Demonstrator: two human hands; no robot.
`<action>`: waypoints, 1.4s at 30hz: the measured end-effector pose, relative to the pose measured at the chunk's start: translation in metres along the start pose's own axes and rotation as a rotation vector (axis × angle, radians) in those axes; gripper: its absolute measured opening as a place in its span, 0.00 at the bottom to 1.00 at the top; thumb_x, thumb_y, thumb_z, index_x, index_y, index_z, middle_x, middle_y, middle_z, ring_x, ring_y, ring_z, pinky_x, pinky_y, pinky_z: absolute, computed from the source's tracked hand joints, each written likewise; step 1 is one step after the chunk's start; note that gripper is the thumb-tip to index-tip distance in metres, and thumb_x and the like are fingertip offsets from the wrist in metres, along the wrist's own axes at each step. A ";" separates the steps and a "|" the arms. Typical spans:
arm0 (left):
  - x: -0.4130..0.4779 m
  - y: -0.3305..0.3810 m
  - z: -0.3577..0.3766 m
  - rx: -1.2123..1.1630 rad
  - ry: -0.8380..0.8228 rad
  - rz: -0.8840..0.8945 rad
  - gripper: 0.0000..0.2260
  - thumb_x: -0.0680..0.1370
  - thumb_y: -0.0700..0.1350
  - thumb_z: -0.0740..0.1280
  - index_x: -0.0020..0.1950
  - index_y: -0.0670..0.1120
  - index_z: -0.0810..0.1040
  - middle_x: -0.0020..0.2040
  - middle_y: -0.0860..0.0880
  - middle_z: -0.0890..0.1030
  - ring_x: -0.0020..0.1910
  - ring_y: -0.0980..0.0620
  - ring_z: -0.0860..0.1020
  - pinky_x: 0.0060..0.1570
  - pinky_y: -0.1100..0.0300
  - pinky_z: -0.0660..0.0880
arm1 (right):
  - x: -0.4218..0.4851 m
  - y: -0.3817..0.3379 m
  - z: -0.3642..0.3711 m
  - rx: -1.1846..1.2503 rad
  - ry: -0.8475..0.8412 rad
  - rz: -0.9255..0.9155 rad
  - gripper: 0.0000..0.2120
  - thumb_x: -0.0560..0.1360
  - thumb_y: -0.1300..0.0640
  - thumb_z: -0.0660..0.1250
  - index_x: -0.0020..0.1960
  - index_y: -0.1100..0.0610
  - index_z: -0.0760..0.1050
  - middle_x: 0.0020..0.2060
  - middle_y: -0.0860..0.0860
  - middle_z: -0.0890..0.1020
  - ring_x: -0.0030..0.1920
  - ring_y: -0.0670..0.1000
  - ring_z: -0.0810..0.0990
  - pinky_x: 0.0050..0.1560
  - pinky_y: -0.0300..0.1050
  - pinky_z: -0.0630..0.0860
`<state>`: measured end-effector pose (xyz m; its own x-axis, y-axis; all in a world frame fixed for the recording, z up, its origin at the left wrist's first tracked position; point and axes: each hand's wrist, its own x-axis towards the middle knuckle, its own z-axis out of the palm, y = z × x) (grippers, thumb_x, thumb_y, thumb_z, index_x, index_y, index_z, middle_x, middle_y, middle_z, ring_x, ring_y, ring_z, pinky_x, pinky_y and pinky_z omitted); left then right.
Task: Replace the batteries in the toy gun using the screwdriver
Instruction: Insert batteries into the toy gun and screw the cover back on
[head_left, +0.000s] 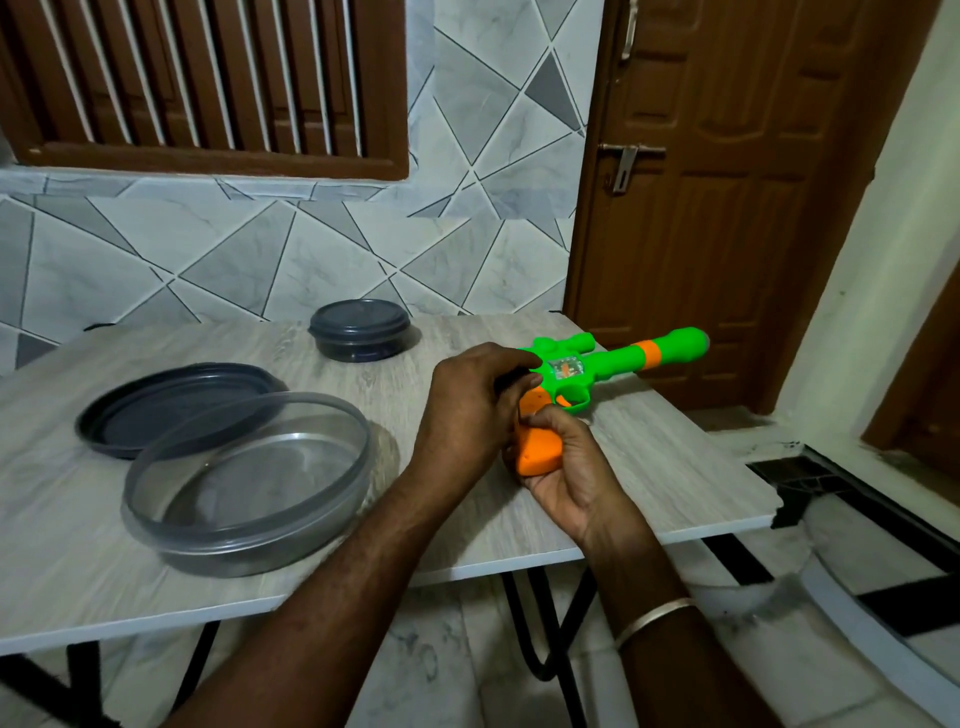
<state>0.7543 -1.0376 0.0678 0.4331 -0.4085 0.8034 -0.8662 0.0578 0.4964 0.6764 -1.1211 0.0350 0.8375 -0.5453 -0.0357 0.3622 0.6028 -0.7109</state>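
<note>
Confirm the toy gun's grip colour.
Orange: the grip of the toy gun, head view.

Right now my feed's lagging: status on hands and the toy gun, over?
Left hand grips toy gun at rear. Right hand holds its orange grip. Nothing in the way; open container sits left.

View: one wide-angle head camera, worn by the person.
Position: above the table's (104, 545) near edge, with both forearms reaching in from below.
Facing: forward and down, toward the tiled wall (260, 249) and the door (727, 208).
Nearness: close; left hand (467, 410) and right hand (566, 473) are mid-frame, at arm's reach.
</note>
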 end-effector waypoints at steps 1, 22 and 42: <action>0.000 0.001 -0.001 -0.006 -0.015 -0.004 0.09 0.76 0.40 0.72 0.56 0.44 0.85 0.50 0.47 0.87 0.49 0.53 0.84 0.53 0.56 0.81 | 0.000 0.000 0.000 0.002 0.005 0.005 0.08 0.77 0.66 0.60 0.53 0.60 0.75 0.39 0.57 0.81 0.39 0.52 0.79 0.40 0.44 0.73; -0.005 -0.003 -0.003 -0.115 -0.032 -0.019 0.12 0.76 0.41 0.73 0.59 0.46 0.85 0.50 0.51 0.86 0.45 0.58 0.83 0.45 0.67 0.79 | 0.000 0.000 -0.001 0.004 -0.008 -0.018 0.11 0.77 0.64 0.61 0.58 0.58 0.76 0.49 0.58 0.81 0.43 0.52 0.79 0.41 0.44 0.75; -0.003 0.000 -0.001 -0.010 -0.001 0.041 0.11 0.77 0.39 0.71 0.59 0.44 0.85 0.51 0.47 0.86 0.49 0.54 0.84 0.51 0.61 0.80 | 0.004 0.000 -0.004 -0.038 -0.019 -0.003 0.09 0.76 0.66 0.60 0.54 0.59 0.75 0.37 0.56 0.83 0.38 0.52 0.80 0.42 0.45 0.73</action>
<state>0.7532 -1.0358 0.0662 0.3974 -0.4062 0.8228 -0.8807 0.0832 0.4664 0.6779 -1.1250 0.0317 0.8441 -0.5358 -0.0202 0.3495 0.5785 -0.7370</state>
